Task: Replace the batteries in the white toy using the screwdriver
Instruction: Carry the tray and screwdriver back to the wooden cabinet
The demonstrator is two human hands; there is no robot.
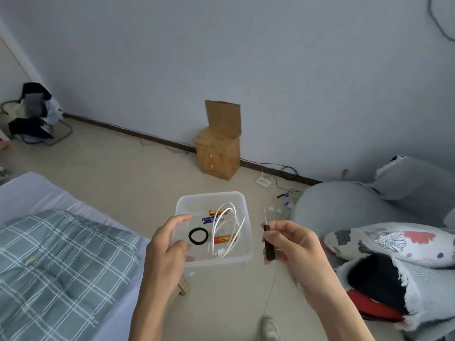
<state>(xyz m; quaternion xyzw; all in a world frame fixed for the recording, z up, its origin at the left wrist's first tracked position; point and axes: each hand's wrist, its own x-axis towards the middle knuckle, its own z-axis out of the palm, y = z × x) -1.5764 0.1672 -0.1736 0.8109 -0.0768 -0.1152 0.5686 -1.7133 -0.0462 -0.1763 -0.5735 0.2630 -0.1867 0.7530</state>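
Bedroom, pale wall, beige floor (118, 183). Plaid quilt (61, 262) on a bed to the left; floral cushion (394, 239) to the right. Small wooden cabinet (219, 156) stands against the skirting.

Right hand (295, 244): thumb and curled fingers pinch the black handle of the screwdriver (268, 242). Shaft points up and slightly left, tip clear of everything. The tool sits just right of the tub, not touching it.

Left hand (167, 244): forefinger lies along the upper left rim of the clear plastic tub (243, 257), thumb set lower against the same side. Remaining fingers show only as a blur through the plastic, so the grip probably wraps the wall, though this is not certain.

Tub contents:
- orange battery (218, 212), near the far wall
- blue battery (211, 219), just below the orange one
- red-and-gold battery (225, 239), mid-tub, under the cable loops
- black ring (198, 235), lying flat, just right of the left thumb
- white cable (229, 227), looped loosely, its plug end toward the near wall

All three batteries lie on their sides, between the two hands, nearer the left fingers than the right.

Wooden clothespin (183, 289) on the floor beside the left wrist.
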